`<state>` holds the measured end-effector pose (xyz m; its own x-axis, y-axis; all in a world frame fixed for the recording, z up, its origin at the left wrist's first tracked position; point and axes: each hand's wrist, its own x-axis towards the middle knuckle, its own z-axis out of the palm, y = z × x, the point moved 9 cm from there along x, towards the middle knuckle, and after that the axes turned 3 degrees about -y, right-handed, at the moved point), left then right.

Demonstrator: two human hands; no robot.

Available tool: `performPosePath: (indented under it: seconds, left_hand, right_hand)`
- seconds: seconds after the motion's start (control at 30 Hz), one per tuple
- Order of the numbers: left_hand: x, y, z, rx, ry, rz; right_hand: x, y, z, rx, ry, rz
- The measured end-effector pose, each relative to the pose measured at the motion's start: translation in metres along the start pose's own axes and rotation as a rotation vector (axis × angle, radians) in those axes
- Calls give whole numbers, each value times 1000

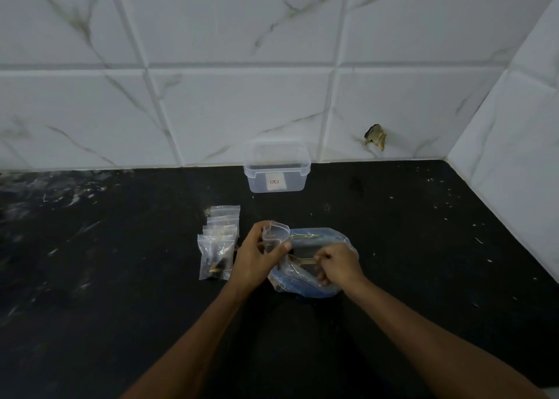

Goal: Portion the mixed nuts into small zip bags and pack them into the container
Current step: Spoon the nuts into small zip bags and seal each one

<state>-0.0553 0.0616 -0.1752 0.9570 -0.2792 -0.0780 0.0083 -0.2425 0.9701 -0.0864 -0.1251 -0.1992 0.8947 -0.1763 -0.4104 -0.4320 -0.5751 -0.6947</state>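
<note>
My left hand (257, 258) holds a small clear zip bag (273, 235) upright, its mouth pulled open between thumb and fingers. My right hand (338, 265) grips a thin spoon-like handle (304, 260) that reaches into a large clear bag with blue trim (314, 238) lying on the counter; its contents are hard to make out. A row of several small zip bags (218, 241) with dark nuts inside lies just left of my left hand. A clear plastic container (276, 165), without a lid, stands against the wall behind.
The black counter (121, 277) is dusty, with pale specks scattered on the right. White marble tiles form the back wall and a side wall at the right corner. A chipped hole (376, 136) marks the back wall.
</note>
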Motion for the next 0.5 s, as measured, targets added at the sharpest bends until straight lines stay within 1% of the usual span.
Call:
performPosePath:
  seconds: [0.17, 0.27, 0.4, 0.5]
  left_hand:
    - [-5, 3, -4, -23, 7, -5]
    - [-8, 12, -7, -1, 30, 36]
    - [-9, 32, -9, 56, 75, 79]
    - [-9, 43, -7, 89, 85, 114]
  right_hand:
    - [-5, 11, -20, 194, -10, 101]
    - [-13, 11, -37, 313, -38, 145]
    - [-28, -6, -70, 355, -64, 111]
    - [-39, -30, -98, 377, -39, 55]
